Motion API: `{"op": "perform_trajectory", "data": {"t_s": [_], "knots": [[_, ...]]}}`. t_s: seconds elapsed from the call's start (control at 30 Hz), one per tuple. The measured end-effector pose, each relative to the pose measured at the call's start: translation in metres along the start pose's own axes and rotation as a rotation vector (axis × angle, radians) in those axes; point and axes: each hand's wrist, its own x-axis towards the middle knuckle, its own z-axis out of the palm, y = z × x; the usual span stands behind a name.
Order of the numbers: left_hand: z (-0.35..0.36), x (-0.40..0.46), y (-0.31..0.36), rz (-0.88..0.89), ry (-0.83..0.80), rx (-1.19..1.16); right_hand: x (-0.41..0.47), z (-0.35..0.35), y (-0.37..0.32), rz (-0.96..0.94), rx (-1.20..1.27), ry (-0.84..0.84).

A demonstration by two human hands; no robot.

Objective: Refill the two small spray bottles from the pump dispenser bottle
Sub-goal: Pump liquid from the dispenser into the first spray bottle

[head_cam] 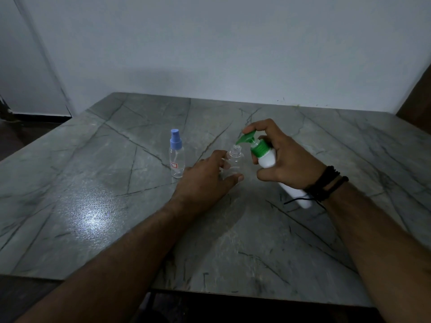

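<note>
My right hand (285,157) grips a white pump dispenser bottle (268,158) with a green pump head, tilted to the left, one finger resting on top of the pump. The green nozzle hangs just over the open neck of a small clear spray bottle (235,159), which stands upright with no cap on it. My left hand (207,180) wraps around that open bottle from the left, thumb in front. A second small clear spray bottle (176,159) with a blue spray cap stands upright to the left, apart from both hands.
Everything sits on a grey marble-patterned table (116,206) pushed against a pale wall. The table's near edge runs along the bottom of the view. A dark wooden edge (417,106) shows at the far right.
</note>
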Motion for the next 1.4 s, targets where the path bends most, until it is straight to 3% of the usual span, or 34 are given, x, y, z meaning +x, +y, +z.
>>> {"op": "perform_trajectory", "data": {"t_s": [1.4], "knots": [[-0.0010,-0.0021,0.0016,-0.013,-0.008,0.015,-0.0017,-0.0014,0.0007,0.002,0.031,0.014]]}}
